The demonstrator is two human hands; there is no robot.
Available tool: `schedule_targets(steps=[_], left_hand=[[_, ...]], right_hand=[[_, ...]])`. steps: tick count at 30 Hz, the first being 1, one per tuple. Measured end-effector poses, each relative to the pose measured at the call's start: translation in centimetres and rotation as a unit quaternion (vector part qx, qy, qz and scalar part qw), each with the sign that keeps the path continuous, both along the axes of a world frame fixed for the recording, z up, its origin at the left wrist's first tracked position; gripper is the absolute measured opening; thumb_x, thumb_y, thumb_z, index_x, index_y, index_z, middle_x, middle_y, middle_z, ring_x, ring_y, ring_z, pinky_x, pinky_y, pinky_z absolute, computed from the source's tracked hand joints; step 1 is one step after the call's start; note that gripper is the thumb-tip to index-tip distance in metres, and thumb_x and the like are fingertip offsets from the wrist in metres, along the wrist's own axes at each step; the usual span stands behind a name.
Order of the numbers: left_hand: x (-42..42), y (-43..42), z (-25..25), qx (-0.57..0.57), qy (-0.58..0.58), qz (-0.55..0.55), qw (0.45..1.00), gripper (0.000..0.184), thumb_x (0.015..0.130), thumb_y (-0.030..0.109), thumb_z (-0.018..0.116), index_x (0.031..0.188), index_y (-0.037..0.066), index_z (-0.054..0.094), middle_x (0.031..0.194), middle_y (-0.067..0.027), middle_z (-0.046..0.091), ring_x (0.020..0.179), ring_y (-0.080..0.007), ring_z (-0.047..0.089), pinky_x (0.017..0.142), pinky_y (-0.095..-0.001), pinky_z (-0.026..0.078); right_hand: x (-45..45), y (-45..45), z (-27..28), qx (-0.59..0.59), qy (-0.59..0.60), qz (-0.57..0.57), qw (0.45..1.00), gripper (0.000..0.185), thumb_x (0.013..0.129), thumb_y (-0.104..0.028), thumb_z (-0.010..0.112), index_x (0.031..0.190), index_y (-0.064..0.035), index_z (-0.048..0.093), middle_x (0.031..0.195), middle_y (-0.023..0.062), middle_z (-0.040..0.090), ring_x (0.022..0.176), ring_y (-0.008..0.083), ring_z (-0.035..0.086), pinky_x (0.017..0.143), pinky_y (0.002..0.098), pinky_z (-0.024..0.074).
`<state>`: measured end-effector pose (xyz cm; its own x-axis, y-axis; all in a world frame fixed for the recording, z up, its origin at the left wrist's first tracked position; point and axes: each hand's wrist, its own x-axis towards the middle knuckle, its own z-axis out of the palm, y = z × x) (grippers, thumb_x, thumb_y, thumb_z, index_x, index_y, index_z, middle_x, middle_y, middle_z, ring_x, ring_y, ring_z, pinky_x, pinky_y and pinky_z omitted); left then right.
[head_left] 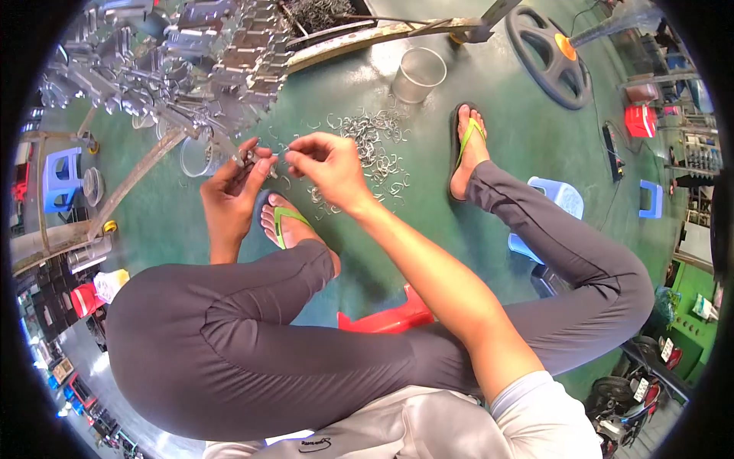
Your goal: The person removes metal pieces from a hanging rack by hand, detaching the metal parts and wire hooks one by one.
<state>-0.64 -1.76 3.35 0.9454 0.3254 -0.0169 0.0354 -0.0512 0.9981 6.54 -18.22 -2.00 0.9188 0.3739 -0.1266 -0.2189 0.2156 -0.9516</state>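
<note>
My left hand [235,187] has its thumb and fingers pinched on a small metal part [249,158], just below a large heap of shiny metal parts [183,61]. To its right, my right hand [325,164] is closed, thumb against forefinger; whatever it holds, if anything, is too small to name. Many small curved metal pieces [371,141] lie scattered on the green floor beyond and beside my right hand. A clear plastic container [200,157] stands behind my left hand, partly hidden by it.
A clear round tub [420,75] stands on the floor past the scattered pieces. Above it runs a metal frame bar [367,38]. A red stool [390,312] is under my legs. Blue stools [558,200] stand to the right, near a black wheel [550,57].
</note>
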Motion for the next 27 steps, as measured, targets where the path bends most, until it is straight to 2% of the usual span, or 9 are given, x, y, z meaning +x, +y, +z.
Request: schedule_targets(steps=[2,3,5,11,13,16,18,21,27], left_hand=[[-0.2,0.0,0.0,-0.009,0.007,-0.003,1.0,0.039,0.097,-0.001,0.07,0.134,-0.011,0.061,0.116,-0.0162,0.073,0.106,-0.0228,0.073,0.095,-0.0328,0.057],[-0.2,0.0,0.1,-0.003,0.007,-0.01,1.0,0.04,0.098,0.0,0.069,0.136,-0.011,0.06,0.117,-0.0166,0.072,0.107,-0.0243,0.073,0.096,-0.0337,0.057],[-0.2,0.1,0.2,0.009,0.011,-0.02,1.0,0.042,0.1,0.002,0.068,0.138,-0.011,0.058,0.118,-0.018,0.072,0.109,-0.0263,0.072,0.097,-0.0351,0.056],[-0.1,0.3,-0.1,0.0,0.019,-0.009,1.0,0.043,0.099,0.005,0.07,0.138,-0.01,0.059,0.121,-0.0193,0.071,0.11,-0.0263,0.072,0.098,-0.0357,0.055],[-0.2,0.5,-0.1,0.005,0.02,-0.012,1.0,0.043,0.099,0.005,0.069,0.138,-0.01,0.059,0.121,-0.0195,0.071,0.11,-0.0264,0.072,0.098,-0.0357,0.055],[-0.4,0.4,0.2,0.01,0.025,-0.013,1.0,0.043,0.099,0.006,0.069,0.138,-0.009,0.059,0.121,-0.019,0.072,0.11,-0.0257,0.072,0.098,-0.0355,0.055],[-0.2,0.3,0.3,0.004,0.024,-0.013,1.0,0.043,0.099,0.006,0.07,0.138,-0.008,0.059,0.121,-0.0186,0.072,0.11,-0.0254,0.072,0.098,-0.0355,0.055],[-0.1,0.3,0.3,0.006,0.026,-0.02,0.999,0.042,0.099,0.005,0.069,0.138,-0.008,0.059,0.122,-0.019,0.072,0.11,-0.0256,0.072,0.099,-0.0357,0.055],[-0.4,0.7,-0.2,0.008,0.015,-0.015,1.0,0.044,0.1,0.005,0.069,0.14,-0.008,0.058,0.124,-0.0205,0.071,0.11,-0.026,0.072,0.099,-0.0367,0.055]], right_hand=[[0.6,-2.0,-2.5,-0.217,-0.084,0.133,0.963,0.023,0.083,-0.013,0.076,0.096,0.0058,0.075,0.085,0.0192,0.076,0.066,0.0239,0.072,0.068,0.0356,0.0584],[0.5,-2.9,-3.4,-0.354,-0.121,0.254,0.892,0.018,0.083,-0.009,0.07,0.092,0.006,0.073,0.09,0.0257,0.075,0.072,0.0379,0.073,0.072,0.0429,0.06],[-2.4,-5.1,-9.2,-0.478,-0.179,0.32,0.798,0.015,0.08,-0.003,0.066,0.09,0.0068,0.072,0.097,0.0293,0.074,0.085,0.0462,0.073,0.077,0.05,0.0607],[-2.8,-8.0,-11.3,-0.481,-0.131,0.444,0.744,0.023,0.073,-0.008,0.071,0.09,0.0075,0.074,0.096,0.0323,0.072,0.096,0.0446,0.073,0.086,0.0509,0.0607],[1.1,-8.4,-10.6,-0.56,-0.117,0.364,0.735,0.024,0.074,-0.012,0.069,0.087,0.0078,0.075,0.097,0.0317,0.072,0.094,0.045,0.073,0.087,0.0502,0.0599],[8.0,-12.3,-12.8,-0.593,-0.224,0.111,0.766,0.018,0.08,-0.012,0.066,0.085,0.0009,0.077,0.096,0.0272,0.073,0.091,0.0445,0.072,0.084,0.0529,0.0583],[10.5,-14.3,-13.0,-0.595,-0.205,0.063,0.775,0.016,0.082,-0.01,0.065,0.089,-0.0015,0.077,0.098,0.0255,0.073,0.094,0.0437,0.072,0.087,0.0522,0.0578],[12.2,-16.1,-15.4,-0.554,-0.276,0.058,0.784,0.018,0.085,-0.009,0.064,0.096,-0.0022,0.077,0.102,0.024,0.074,0.098,0.0433,0.072,0.09,0.0511,0.0571],[13.6,-18.2,-15.3,-0.585,-0.195,0.11,0.779,0.02,0.086,-0.009,0.065,0.098,-0.0018,0.079,0.102,0.0238,0.074,0.1,0.0425,0.072,0.093,0.0487,0.0569]])
